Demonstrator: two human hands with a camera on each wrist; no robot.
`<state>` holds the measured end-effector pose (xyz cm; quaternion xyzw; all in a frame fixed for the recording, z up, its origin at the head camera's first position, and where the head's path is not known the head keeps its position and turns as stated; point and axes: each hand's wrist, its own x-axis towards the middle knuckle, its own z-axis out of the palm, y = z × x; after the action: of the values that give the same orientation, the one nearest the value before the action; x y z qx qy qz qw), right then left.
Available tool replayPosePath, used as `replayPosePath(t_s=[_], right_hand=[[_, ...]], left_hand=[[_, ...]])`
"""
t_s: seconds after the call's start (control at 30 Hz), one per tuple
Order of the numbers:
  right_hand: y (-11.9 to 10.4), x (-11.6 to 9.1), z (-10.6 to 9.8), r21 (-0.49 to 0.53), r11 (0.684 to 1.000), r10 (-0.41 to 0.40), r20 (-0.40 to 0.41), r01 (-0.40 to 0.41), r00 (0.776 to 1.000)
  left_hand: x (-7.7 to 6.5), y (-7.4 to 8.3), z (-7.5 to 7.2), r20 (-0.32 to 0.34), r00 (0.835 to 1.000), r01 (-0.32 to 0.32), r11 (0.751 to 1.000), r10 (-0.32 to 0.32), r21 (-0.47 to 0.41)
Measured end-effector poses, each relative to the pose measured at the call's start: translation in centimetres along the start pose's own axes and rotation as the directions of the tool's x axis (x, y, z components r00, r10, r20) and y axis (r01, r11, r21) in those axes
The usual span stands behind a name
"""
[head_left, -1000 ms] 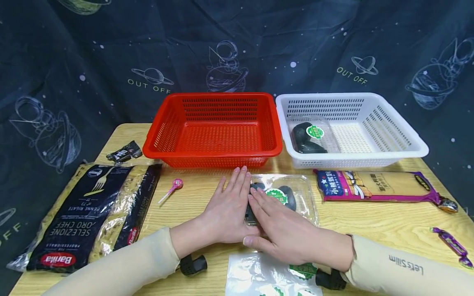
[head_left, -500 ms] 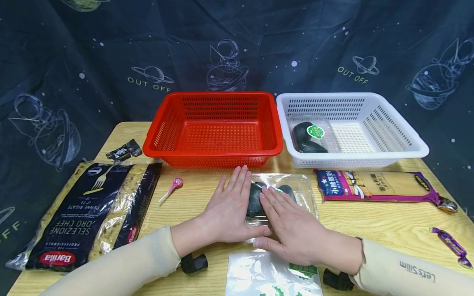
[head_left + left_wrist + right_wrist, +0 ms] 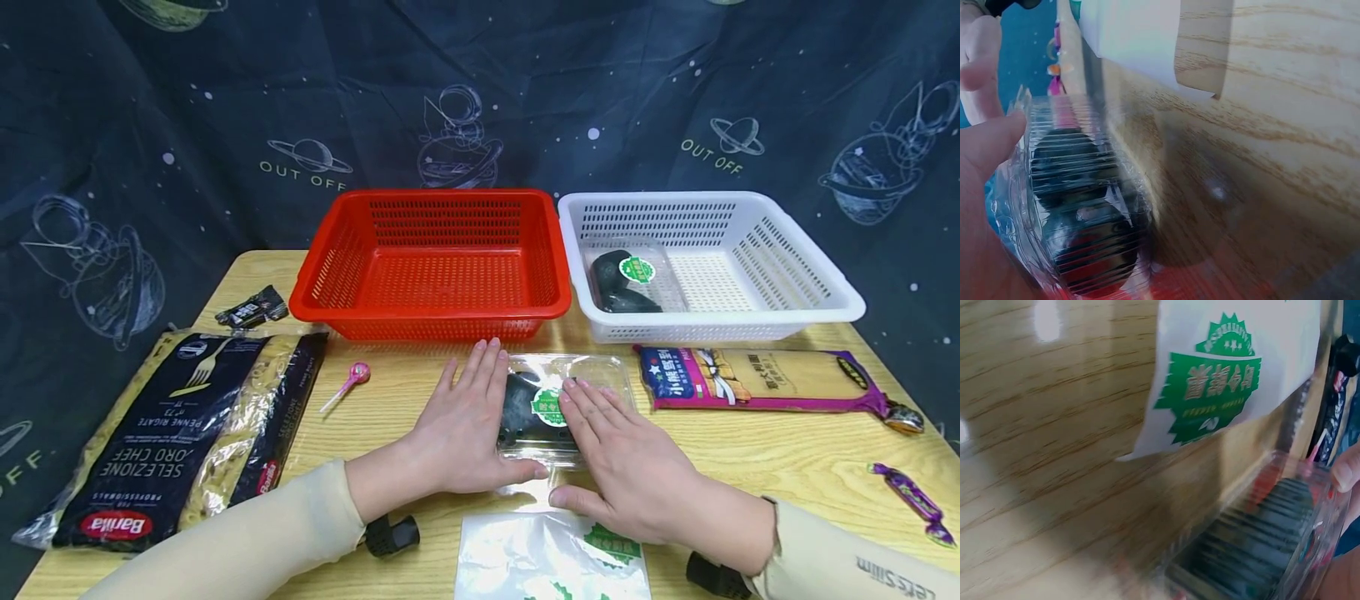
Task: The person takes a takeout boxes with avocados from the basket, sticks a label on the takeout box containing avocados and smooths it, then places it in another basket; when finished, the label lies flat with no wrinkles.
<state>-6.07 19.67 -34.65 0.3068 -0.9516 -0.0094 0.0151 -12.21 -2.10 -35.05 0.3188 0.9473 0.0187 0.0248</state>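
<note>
In the head view, a clear plastic box (image 3: 528, 450) of dark, avocado-like fruits lies on the table, with a round green-and-white sticker (image 3: 548, 407) on its lid. My left hand (image 3: 465, 429) lies along the box's left side, fingers straight and thumb stretched across near its front edge. The straight fingers of my right hand (image 3: 633, 471) rest on the lid and cover part of the sticker. Ribbed box walls (image 3: 1085, 206) show beside the left thumb in the left wrist view. In front of the box lies a glossy sheet of green stickers (image 3: 540, 554).
A red basket (image 3: 431, 325) and a white basket (image 3: 727, 321), holding a similar fruit box (image 3: 663, 267), stand behind. A penne bag (image 3: 172, 442), a lollipop (image 3: 352, 379) and a black wrapped sweet (image 3: 251, 308) lie left; a noodle pack (image 3: 780, 375) and purple sweet (image 3: 913, 500) lie right.
My right hand has slid right across the lid and slightly towards me, and more of the box's left part shows. The left hand has stayed in place.
</note>
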Motion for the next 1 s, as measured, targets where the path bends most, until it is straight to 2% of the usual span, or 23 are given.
replayPosePath(t_s=[0.43,0.6,0.7,0.8,0.9,1.0], right_hand=[[0.8,-1.0,-0.2,-0.089,0.996,0.004,-0.031,-0.007,1.0],[1.5,-1.2,-0.6,0.006,1.0,0.017,-0.016,-0.017,1.0],[2.3,-1.3,-0.7,0.1,0.995,0.032,-0.03,-0.029,0.999],[2.9,-1.3,-0.6,0.151,0.988,0.042,-0.047,-0.035,0.998],[3.4,-1.2,-0.2,0.15,0.988,0.031,-0.06,-0.021,0.998],[3.8,-1.1,0.0,0.15,0.989,0.004,-0.074,0.007,0.997]], left_hand=[[-0.1,-0.1,0.1,-0.014,1.0,0.0,1.0,0.0,-0.003],[-0.1,0.0,0.0,-0.01,1.0,0.001,1.0,-0.001,-0.008],[0.0,0.0,0.1,-0.014,1.0,-0.002,1.0,0.002,-0.024],[0.0,-0.1,0.2,-0.026,1.0,-0.009,0.999,0.007,-0.052],[-0.1,-0.3,0.4,-0.037,0.999,-0.02,0.994,0.017,-0.104],[-0.4,-0.5,0.3,-0.044,0.999,-0.035,0.979,0.027,-0.201]])
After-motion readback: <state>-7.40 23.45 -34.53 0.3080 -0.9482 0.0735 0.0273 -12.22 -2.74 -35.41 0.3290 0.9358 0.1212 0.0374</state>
